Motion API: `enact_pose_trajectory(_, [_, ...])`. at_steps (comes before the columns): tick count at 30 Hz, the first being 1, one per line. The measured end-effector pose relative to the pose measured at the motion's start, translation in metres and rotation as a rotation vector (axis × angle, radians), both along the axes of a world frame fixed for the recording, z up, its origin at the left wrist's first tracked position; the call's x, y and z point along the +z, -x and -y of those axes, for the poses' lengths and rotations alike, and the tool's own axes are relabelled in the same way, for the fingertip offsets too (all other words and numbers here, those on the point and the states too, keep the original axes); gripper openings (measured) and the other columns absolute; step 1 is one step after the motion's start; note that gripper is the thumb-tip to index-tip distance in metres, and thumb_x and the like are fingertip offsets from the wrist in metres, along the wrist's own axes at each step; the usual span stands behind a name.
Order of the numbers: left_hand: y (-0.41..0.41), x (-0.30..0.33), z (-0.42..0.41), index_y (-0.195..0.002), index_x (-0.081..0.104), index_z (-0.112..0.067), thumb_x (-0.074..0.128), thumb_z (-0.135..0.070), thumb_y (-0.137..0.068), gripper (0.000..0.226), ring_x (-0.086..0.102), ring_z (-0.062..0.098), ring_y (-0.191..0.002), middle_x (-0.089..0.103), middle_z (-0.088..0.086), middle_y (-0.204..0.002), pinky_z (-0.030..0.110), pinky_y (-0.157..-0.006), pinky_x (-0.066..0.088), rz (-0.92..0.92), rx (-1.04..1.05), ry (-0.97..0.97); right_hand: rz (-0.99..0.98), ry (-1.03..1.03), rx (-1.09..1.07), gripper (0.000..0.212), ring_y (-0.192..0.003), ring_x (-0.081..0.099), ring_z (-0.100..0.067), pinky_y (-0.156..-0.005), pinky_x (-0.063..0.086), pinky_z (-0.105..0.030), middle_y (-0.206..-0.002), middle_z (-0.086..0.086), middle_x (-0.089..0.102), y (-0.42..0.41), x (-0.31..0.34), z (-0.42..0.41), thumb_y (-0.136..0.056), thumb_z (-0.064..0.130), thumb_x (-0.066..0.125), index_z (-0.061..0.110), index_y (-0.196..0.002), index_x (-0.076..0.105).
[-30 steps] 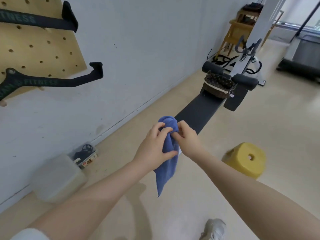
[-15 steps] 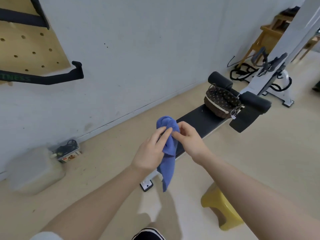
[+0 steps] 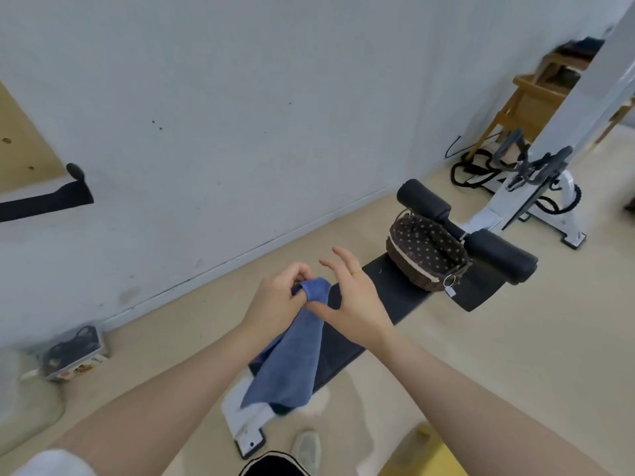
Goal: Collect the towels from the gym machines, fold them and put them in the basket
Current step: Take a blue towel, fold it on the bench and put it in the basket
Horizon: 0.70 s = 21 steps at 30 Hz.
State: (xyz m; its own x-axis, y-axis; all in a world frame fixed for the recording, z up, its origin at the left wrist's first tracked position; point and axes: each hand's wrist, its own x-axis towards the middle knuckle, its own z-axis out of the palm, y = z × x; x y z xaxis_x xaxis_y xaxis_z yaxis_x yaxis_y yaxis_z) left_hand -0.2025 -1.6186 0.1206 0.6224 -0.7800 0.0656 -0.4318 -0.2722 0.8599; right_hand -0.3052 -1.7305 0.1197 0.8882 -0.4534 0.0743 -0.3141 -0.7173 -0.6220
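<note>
Blue towel (image 3: 292,355) pinched by left hand (image 3: 278,305) (basket (image 3: 427,255) beyond).

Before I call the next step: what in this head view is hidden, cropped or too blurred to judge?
- Towel: the gripped end is covered by the left hand; how far it is folded is unclear.
- Right hand: thumb contact with the towel is uncertain.
- Basket: the near wall hides part of its floor.
- Stool: cut off by the bottom edge.
- Box by the wall: blurred, contents unreadable.
</note>
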Motion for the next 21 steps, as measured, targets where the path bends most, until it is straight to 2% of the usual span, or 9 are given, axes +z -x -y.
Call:
enact_pose_trajectory(2, [-0.018, 0.006, 0.031, -0.072, 0.052, -0.029, 0.057, 0.001, -0.080, 0.032, 0.051, 0.002, -0.063, 0.062, -0.002, -0.071, 0.013, -0.059, 0.040, 0.045, -0.027, -0.017, 0.021, 0.058, 0.017, 0.066, -0.113, 0.051, -0.020, -0.099, 0.041, -0.040, -0.148, -0.001, 0.028, -0.016, 0.002, 0.024, -0.078, 0.038, 0.069, 0.016, -0.135, 0.043])
enact_pose_trajectory(4, [-0.034, 0.009, 0.059, -0.071, 0.053, -0.022, 0.056, 0.000, -0.076, 0.023, 0.048, 0.009, -0.059, 0.062, 0.006, -0.069, 0.022, -0.056, 0.041, 0.118, -0.058, -0.092, 0.049, 0.027, 0.021, 0.068, -0.111, 0.051, -0.018, -0.095, 0.043, -0.035, -0.137, -0.001, 0.036, -0.032, 0.001, 0.041, -0.072, 0.040, 0.075, 0.016, -0.128, 0.047])
enact_pose_trajectory(6, [-0.044, 0.010, 0.082, -0.072, 0.053, -0.016, 0.054, -0.001, -0.075, 0.016, 0.047, 0.015, -0.059, 0.059, 0.007, -0.067, 0.027, -0.055, 0.039, 0.181, -0.090, -0.198, 0.057, 0.037, -0.004, 0.067, -0.110, 0.049, -0.016, -0.096, 0.038, -0.030, -0.129, 0.001, 0.038, -0.047, -0.006, 0.053, -0.068, 0.043, 0.075, 0.017, -0.124, 0.049])
enact_pose_trajectory(9, [-0.059, 0.007, 0.106, -0.067, 0.048, -0.018, 0.054, 0.001, -0.075, 0.022, 0.043, 0.013, -0.058, 0.050, -0.004, -0.062, 0.026, -0.054, 0.036, 0.186, -0.127, -0.252, -0.086, -0.007, -0.110, 0.055, -0.118, 0.041, -0.017, -0.096, 0.021, -0.026, -0.129, 0.003, 0.039, -0.070, -0.016, 0.077, -0.078, 0.041, 0.063, 0.022, -0.127, 0.045])
enact_pose_trajectory(12, [-0.076, 0.000, 0.128, -0.070, 0.053, -0.017, 0.057, -0.003, -0.076, 0.016, 0.045, 0.013, -0.063, 0.049, -0.009, -0.064, 0.031, -0.061, 0.041, 0.232, -0.054, -0.283, -0.185, -0.059, -0.029, 0.035, -0.115, 0.042, -0.019, -0.089, 0.020, -0.025, -0.121, 0.001, 0.046, -0.091, -0.028, 0.105, -0.087, 0.035, 0.053, 0.017, -0.117, 0.051])
enact_pose_trajectory(15, [-0.081, -0.011, 0.148, -0.074, 0.064, -0.017, 0.065, -0.014, -0.079, 0.007, 0.053, 0.014, -0.067, 0.064, -0.003, -0.073, 0.032, -0.066, 0.046, 0.131, 0.048, -0.283, -0.209, -0.021, 0.067, 0.040, -0.122, 0.042, -0.021, -0.096, 0.023, -0.029, -0.132, -0.001, 0.045, -0.103, -0.040, 0.138, -0.092, 0.020, 0.043, 0.016, -0.132, 0.044])
enact_pose_trajectory(18, [-0.079, -0.019, 0.177, -0.071, 0.060, -0.028, 0.066, -0.021, -0.084, 0.016, 0.058, 0.002, -0.071, 0.065, -0.010, -0.074, 0.021, -0.071, 0.046, -0.056, 0.072, -0.215, -0.230, 0.064, 0.039, 0.053, -0.130, 0.035, -0.019, -0.106, 0.017, -0.031, -0.146, 0.000, 0.030, -0.110, -0.048, 0.181, -0.094, 0.015, 0.039, 0.019, -0.145, 0.027])
enact_pose_trajectory(21, [-0.070, -0.030, 0.209, -0.074, 0.058, -0.032, 0.060, -0.021, -0.089, 0.018, 0.053, -0.001, -0.062, 0.061, -0.009, -0.070, 0.014, -0.062, 0.042, -0.217, 0.181, -0.167, -0.177, 0.127, 0.011, 0.049, -0.122, 0.041, -0.022, -0.102, 0.022, -0.031, -0.140, -0.004, 0.036, -0.113, -0.062, 0.223, -0.089, 0.009, 0.044, 0.016, -0.137, 0.038])
